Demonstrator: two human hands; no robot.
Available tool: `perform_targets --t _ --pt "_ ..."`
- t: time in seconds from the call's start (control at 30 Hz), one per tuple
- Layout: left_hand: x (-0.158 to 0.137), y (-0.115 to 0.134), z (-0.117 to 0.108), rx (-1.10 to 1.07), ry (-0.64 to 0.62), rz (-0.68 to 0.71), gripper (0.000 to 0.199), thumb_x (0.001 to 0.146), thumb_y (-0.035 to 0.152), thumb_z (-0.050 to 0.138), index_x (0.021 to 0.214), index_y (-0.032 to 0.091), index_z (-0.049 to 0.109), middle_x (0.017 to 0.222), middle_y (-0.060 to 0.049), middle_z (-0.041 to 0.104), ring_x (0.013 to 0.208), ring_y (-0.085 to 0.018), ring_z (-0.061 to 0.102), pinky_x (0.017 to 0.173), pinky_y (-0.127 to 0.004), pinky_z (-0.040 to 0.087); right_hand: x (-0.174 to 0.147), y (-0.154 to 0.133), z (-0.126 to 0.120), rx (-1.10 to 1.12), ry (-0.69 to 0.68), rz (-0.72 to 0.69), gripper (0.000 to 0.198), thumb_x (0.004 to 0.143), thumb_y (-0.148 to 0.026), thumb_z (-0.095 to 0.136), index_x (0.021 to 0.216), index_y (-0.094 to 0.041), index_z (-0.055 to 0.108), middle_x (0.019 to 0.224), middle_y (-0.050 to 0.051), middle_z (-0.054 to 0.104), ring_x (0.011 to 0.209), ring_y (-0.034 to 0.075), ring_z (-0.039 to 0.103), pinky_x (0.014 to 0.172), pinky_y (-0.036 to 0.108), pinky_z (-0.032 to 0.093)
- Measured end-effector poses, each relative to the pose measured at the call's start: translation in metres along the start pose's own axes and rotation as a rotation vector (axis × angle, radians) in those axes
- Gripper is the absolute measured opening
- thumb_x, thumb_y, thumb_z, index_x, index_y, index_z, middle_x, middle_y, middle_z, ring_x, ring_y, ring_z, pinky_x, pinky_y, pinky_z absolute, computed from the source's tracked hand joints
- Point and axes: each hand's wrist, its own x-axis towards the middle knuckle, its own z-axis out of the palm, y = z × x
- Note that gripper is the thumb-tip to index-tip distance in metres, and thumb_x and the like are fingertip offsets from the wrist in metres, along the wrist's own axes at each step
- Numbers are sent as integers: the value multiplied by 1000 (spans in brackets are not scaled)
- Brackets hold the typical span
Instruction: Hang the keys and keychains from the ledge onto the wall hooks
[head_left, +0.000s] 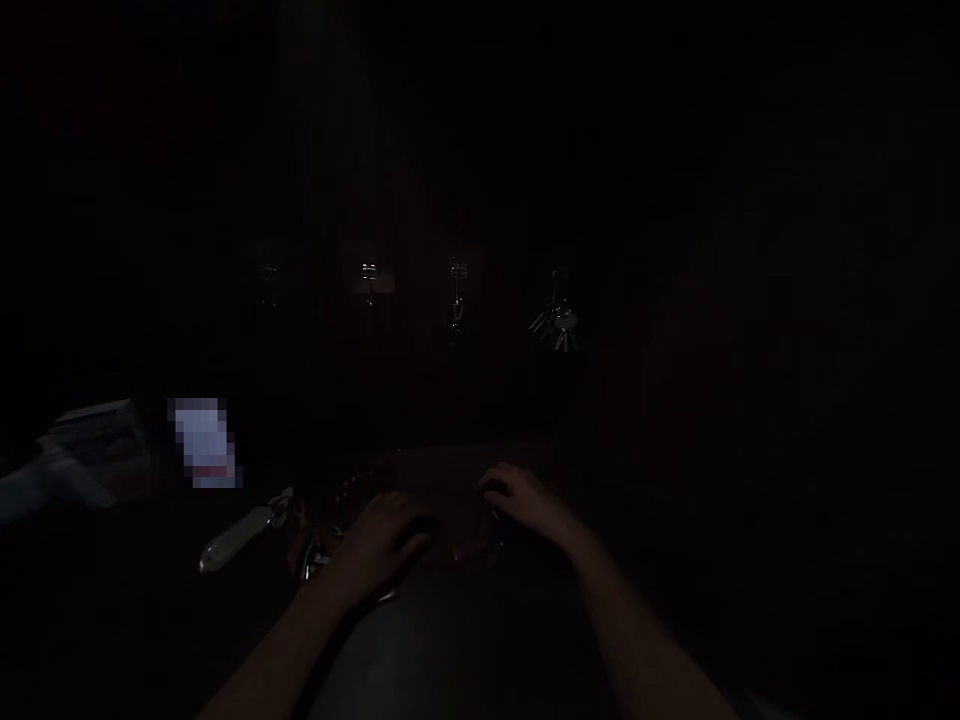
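Note:
The scene is very dark. My left hand (384,528) is palm down with its thumb apart from the fingers, over small shiny items and a beaded strand (349,487) on the surface. To its left lies a pale-handled tool (240,535), perhaps a folding knife or multitool; its kind is unclear. My right hand (521,497) has its fingers curled over a dark small object (493,520) that I cannot make out. Between the hands is a dim reddish-brown flat surface (446,490).
Several metal hooks hang in a row behind, with a bunch of keys (562,322) on the rightmost and something small on the middle hook (457,290). At left are a blurred bright rectangle (202,440) and a box-like object (105,445) beside pale cloth (60,485).

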Motion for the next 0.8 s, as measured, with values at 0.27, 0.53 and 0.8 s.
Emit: perform_targets --t 0.27,0.53,0.8 --pt "4 -4 -5 -195 192 -217 19 85 34 47 91 24 63 93 0 69 87 -18 63 80 -29 46 1 -3 0 -42 -13 -7 20 80 -19 51 93 -23 66 97 5 63 93 20 59 82 31 43" --pt "8 -5 -11 -593 369 -457 27 78 43 53 88 20 63 89 -1 69 84 -20 66 76 -30 49 3 1 3 -85 -1 -36 20 82 -20 50 95 -23 65 97 5 64 94 20 59 82 31 42" --pt "9 3 -6 -1098 309 -591 30 74 46 61 89 20 56 82 -1 65 77 -21 70 62 -25 52 5 -30 20 13 127 -127 18 87 -23 47 93 -22 64 96 4 65 94 18 58 84 32 42"
